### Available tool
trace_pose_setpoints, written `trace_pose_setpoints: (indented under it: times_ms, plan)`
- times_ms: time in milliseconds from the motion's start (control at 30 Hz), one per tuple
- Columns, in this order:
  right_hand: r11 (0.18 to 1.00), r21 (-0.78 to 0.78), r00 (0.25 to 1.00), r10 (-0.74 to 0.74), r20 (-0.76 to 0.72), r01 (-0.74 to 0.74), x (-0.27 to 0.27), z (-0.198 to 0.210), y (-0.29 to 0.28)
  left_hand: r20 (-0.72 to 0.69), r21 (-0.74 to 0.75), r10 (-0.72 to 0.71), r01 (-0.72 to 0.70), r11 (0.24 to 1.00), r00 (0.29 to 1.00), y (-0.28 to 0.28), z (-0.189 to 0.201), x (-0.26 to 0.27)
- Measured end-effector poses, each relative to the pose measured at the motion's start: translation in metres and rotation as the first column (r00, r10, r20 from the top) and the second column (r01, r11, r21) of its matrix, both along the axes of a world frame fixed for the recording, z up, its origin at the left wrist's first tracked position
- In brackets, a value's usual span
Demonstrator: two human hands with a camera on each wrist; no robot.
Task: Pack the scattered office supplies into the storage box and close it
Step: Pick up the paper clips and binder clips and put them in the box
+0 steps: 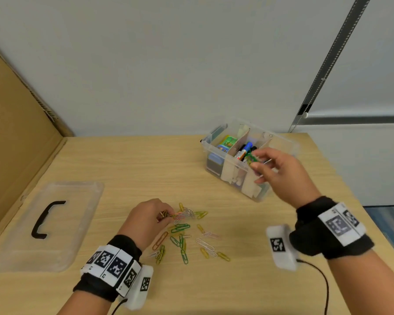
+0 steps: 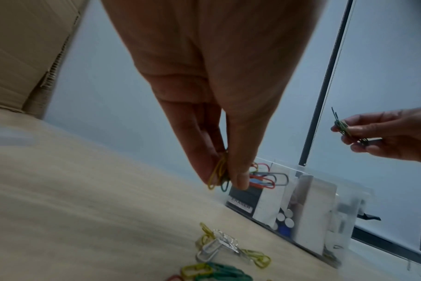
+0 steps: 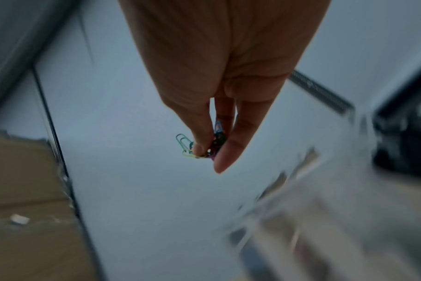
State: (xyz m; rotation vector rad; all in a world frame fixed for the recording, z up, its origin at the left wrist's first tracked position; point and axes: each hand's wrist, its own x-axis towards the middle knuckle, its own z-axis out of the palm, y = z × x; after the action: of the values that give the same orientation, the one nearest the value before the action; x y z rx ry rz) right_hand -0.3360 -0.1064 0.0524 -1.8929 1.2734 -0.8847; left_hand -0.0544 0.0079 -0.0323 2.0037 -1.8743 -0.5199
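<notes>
Several coloured paper clips [image 1: 184,235] lie scattered on the wooden table between my hands. My left hand [image 1: 162,215] pinches a few clips [image 2: 219,175] at the left edge of the pile, just above the tabletop. My right hand [image 1: 256,161] holds a small bunch of clips [image 3: 202,147] above the open clear storage box [image 1: 287,142] at the back right. Cardboard dividers split the box; markers [image 1: 245,151], an eraser and other small supplies lie inside. The clear lid [image 1: 77,214] with its black handle [image 1: 44,220] lies flat at the left.
A cardboard panel [image 1: 16,137] stands along the table's left side. A grey wall runs behind the table. The table's right edge [image 1: 355,192] drops off just past the box. A black cable [image 1: 321,280] trails from my right wrist.
</notes>
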Motion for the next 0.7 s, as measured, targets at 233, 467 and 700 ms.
trace_pose_setpoints:
  times_ms: [233, 467, 700]
  plan:
    - [0.992, -0.129, 0.869, -0.065, -0.491, 0.001, -0.020, -0.011, -0.059, -0.004, 0.014, 0.003, -0.003, 1.000, 1.000, 0.004, 0.002, -0.007]
    - [0.984, 0.174, 0.487, 0.165, -0.858, -0.028, 0.012, -0.018, -0.086, -0.014, 0.014, 0.008, -0.008, 1.000, 1.000, 0.012, 0.000, -0.007]
    - [0.995, 0.081, 0.661, 0.104, -0.743, -0.065, -0.007, -0.014, -0.080, -0.022, 0.007, 0.017, -0.017, 1.000, 1.000, 0.015, 0.000, -0.012]
